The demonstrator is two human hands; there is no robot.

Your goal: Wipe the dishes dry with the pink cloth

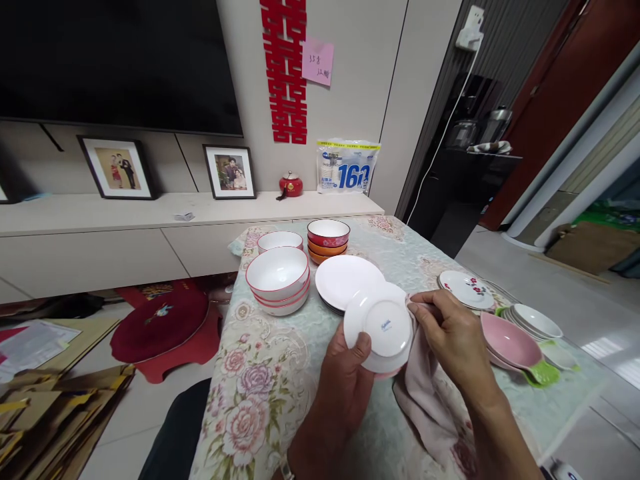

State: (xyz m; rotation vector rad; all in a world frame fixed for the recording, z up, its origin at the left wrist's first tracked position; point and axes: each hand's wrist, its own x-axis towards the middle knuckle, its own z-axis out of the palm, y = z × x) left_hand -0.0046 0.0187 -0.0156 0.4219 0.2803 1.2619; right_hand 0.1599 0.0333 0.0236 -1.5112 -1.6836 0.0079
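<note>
1. Now my left hand (pixel 347 365) is clamped on a small white plate (pixel 381 328), thumb on its upturned underside, above the near part of the table (pixel 381 437).
2. My right hand (pixel 453 333) pinches a cloth (pixel 426 393) at that plate's right rim, thumb and fingers together; the rest hangs down.
3. By my reckoning this plate is partway wiped, since the cloth is at its rim. Which other dishes are done and which are left, I cannot tell.
4. Along the table's right edge lie a pink dish (pixel 511 340), small white dishes (pixel 537 320) and a flowered plate (pixel 465 290), so my right hand has little spare room there.
5. Just beyond, a stack of large white plates (pixel 346 277) blocks the way straight ahead.
6. Toward the far-left corner stand red-rimmed bowls (pixel 277 275); beside them, a red bowl (pixel 329 231) tops orange bowls (pixel 327 252).
7. Past the far edge, a cabinet (pixel 220 245) carries a red pot (pixel 291 185).
</note>
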